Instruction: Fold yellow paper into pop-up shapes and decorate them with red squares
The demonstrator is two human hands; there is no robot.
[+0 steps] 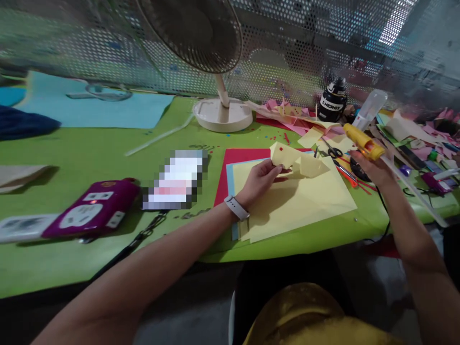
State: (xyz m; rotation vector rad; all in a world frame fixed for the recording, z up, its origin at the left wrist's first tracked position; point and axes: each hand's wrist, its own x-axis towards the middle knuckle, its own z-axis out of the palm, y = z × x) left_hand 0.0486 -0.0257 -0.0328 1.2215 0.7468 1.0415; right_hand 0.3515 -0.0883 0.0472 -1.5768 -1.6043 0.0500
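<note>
1. Left hand (262,181) is pinching a small, pale yellow, folded paper piece (283,156) with a tiny red dot, thumb against fingers; the right hand (375,167) is wrapping round a yellow, gun-shaped plastic glue tool (364,143). Some right fingers are hiding behind it, so whether one is pressing a trigger I cannot tell.
2. That folded piece is sitting over the far part of a flat, pale yellow paper sheet (305,203), which is lying on light blue and red sheets on the green-covered table (172,136).
3. Judging by its look, the folded paper is being light, thin and springy at the creases, probably denting under a hard squeeze. A light pinch at its near left edge is suiting it, leaving the raised folds free.
4. By contrast, the glue tool is looking rigid and smooth. A long, translucent stick (413,189) is trailing from its rear towards the near right, perhaps dragging at the balance; gripping the handle, away from the possibly hot front end, is seeming soundest.
</note>
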